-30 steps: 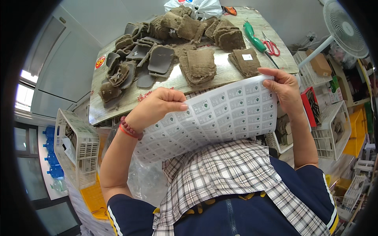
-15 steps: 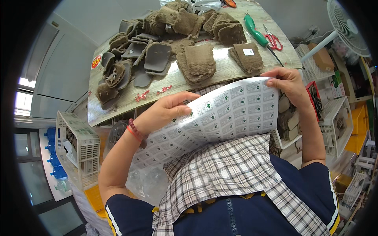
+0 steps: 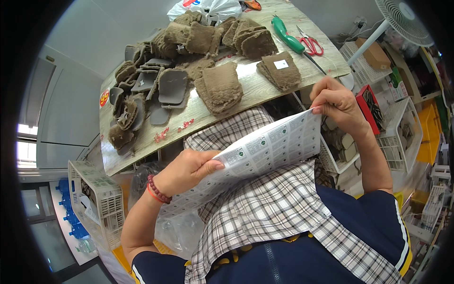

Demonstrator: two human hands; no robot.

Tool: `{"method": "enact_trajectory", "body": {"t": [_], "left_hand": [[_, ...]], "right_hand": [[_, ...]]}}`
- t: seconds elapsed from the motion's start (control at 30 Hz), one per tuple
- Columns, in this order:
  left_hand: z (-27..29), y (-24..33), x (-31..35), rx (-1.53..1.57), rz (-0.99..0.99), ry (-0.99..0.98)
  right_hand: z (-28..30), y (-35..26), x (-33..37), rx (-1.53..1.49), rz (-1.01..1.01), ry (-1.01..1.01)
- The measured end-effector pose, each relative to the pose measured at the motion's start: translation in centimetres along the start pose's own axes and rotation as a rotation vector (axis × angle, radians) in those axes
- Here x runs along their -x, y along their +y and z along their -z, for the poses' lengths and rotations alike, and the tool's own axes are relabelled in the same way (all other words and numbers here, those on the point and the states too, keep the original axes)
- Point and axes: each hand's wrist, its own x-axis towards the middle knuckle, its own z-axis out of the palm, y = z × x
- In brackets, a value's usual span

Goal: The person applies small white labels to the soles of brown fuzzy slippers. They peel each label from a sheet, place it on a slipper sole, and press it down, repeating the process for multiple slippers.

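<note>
A large sheet of printed labels, white with rows of small grey blocks and green marks, spans both hands above my lap. My left hand pinches its left part between thumb and fingers. At the upper right corner my right hand is closed on the edge, thumb against fingertips. Beyond the sheet, on the table, lie a brown fuzzy stack of pads and a smaller stack with a white label on top.
Many grey-backed pads heap on the table. A green cutting tool and red-handled scissors lie far right. White plastic crates stand left and right; a fan is at the back right.
The sheet has tilted, its top edge dropping toward me, and looks flatter. Both hands moved slightly lower and left in view, still holding it. The whole view has shifted a little.
</note>
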Motion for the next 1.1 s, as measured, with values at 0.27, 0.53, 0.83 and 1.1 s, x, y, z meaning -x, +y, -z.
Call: {"method": "enact_trajectory", "body": {"t": [0.27,0.53,0.83,1.1], "left_hand": [[-0.1,-0.6,-1.6,0.123,0.001,-0.154],[-0.2,0.3,-1.8,0.001,-0.055,-0.095],[-0.4,1.7,-1.4,-0.23,-0.143,-0.012],[-1.4,1.8,-1.3,-0.292,-0.115,0.102]], "right_hand": [[0.6,-0.2,0.5,0.384,0.134,-0.048],[-4.5,-4.6,0.5,0.287,0.196,-0.023],[-6.3,-4.6,0.0,0.134,0.046,-0.075],[-6.4,-4.5,0.4,0.049,0.079,-0.045]]}}
